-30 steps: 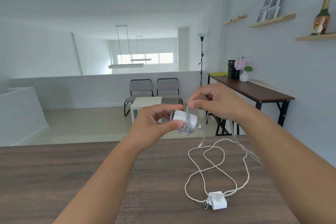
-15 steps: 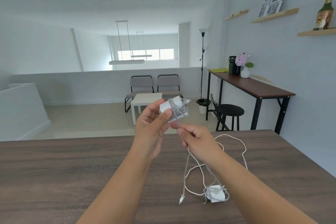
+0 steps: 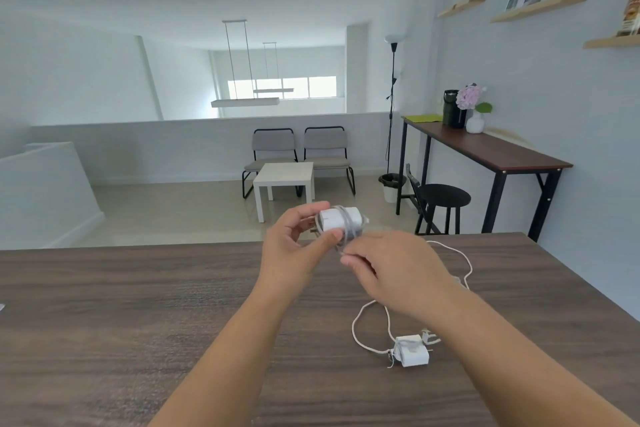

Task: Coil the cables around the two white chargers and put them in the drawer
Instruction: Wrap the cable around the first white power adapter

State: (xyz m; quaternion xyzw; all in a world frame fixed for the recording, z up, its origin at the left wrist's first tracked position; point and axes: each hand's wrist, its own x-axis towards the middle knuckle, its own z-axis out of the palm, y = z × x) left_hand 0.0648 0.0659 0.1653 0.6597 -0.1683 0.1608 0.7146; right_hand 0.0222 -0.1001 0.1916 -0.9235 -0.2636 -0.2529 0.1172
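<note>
You held the first charger (image 3: 341,218) up off the surface (image 3: 138,322) in your left hand (image 3: 294,246), fingers clamped on its body so it stayed put for winding. Your right hand (image 3: 391,270) pinched its cable (image 3: 346,234) just below, keeping tension. The second charger (image 3: 412,351) lay uncoiled near your right forearm.

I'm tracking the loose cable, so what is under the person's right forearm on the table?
The second charger lies beside the right forearm, its white cable looping on the table. The forearm covers part of that loop, so its course there is hidden.
</note>
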